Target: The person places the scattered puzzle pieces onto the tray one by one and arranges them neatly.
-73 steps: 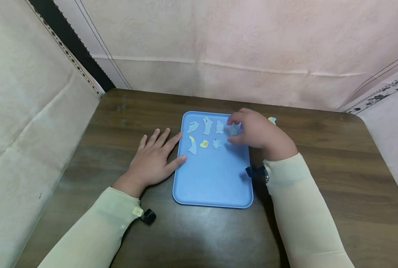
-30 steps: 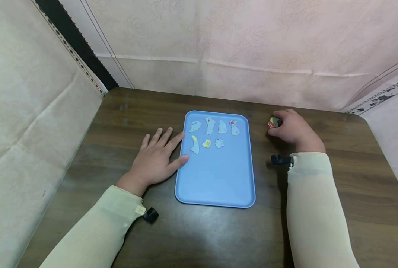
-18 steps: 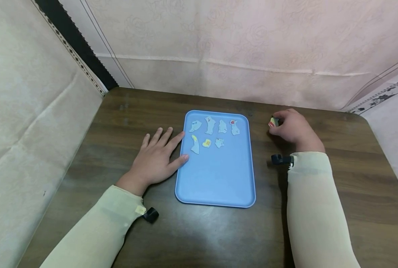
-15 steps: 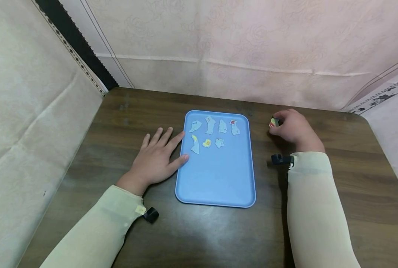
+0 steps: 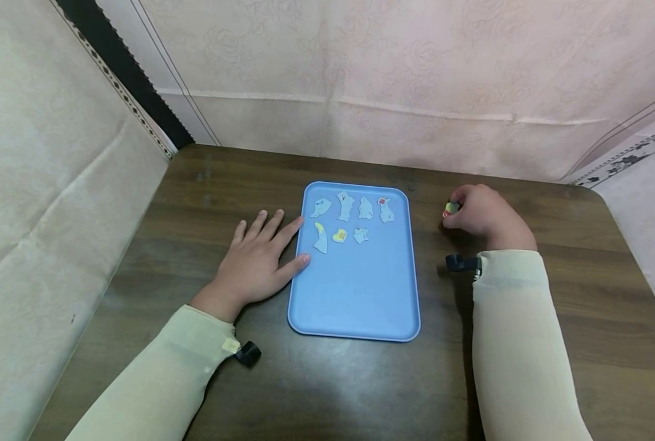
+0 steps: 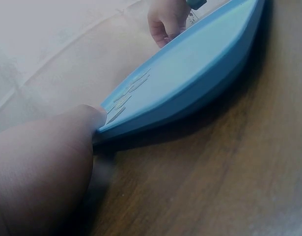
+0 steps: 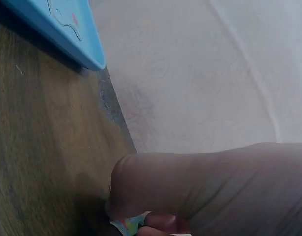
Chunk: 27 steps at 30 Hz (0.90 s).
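Note:
A light blue tray [image 5: 355, 288] lies on the table, with several small, flat, irregular puzzle pieces [image 5: 345, 206] in two rows in its far half. My left hand [image 5: 252, 266] is spread flat beside the tray, index finger and thumb over its left rim. In the left wrist view the left thumb [image 6: 94, 118] rests at that rim. To the right of the tray, my right hand [image 5: 484, 214] pinches a red, yellow and green puzzle piece [image 5: 450, 209] between thumb and fingers, low over the table. The curled fingers hide part of this piece, also in the right wrist view.
The brown wooden table [image 5: 327, 392] extends around the tray. A pale patterned cloth [image 5: 393, 79] hangs along its far edge, with another pale cloth [image 5: 46, 184] at the left. Black wrist cameras [image 5: 247, 354] sit on both sleeves.
The right hand has left the far right of the tray, where a red-marked piece now shows, and moved right to the colourful piece, shifting slightly nearer with it. The left hand stays put.

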Each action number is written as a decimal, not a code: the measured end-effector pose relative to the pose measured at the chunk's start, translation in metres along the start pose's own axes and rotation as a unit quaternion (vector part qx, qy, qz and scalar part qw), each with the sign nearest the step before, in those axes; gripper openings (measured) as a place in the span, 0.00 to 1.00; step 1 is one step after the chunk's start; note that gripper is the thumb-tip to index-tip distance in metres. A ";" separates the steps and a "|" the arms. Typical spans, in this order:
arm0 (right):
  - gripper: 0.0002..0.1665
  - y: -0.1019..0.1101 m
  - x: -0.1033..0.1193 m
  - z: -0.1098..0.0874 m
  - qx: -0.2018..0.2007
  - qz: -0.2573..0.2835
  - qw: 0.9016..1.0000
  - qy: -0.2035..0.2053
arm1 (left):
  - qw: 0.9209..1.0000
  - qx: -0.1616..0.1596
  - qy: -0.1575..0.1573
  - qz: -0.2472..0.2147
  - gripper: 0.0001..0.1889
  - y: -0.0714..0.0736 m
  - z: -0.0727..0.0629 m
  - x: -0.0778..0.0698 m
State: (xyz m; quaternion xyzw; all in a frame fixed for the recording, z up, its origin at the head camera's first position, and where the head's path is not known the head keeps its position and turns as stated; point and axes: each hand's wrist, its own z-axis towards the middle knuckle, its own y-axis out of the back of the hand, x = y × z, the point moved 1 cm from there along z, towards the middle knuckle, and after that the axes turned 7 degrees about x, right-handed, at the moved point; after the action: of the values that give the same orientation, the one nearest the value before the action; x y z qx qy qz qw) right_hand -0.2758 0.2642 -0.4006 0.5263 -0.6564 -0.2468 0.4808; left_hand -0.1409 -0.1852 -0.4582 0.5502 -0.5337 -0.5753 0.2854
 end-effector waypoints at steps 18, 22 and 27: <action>0.39 -0.001 0.014 -0.001 0.027 -0.033 0.999 0.017 | 1.000 0.001 0.001 0.002 0.44 0.000 0.001 0.000; 0.38 -0.001 0.023 -0.003 0.031 -0.032 0.999 0.031 | 1.000 0.001 -0.001 0.002 0.44 0.000 0.001 0.000; 0.36 -0.001 0.038 -0.008 0.039 -0.030 0.997 0.054 | 1.000 0.000 -0.001 0.000 0.44 0.000 0.000 0.000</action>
State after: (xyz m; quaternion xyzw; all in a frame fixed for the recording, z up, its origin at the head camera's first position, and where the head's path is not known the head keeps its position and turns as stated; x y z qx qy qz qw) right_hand -0.2671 0.2299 -0.3838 0.5763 -0.6226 -0.2066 0.4873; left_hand -0.1410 -0.1857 -0.4581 0.5499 -0.5343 -0.5753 0.2850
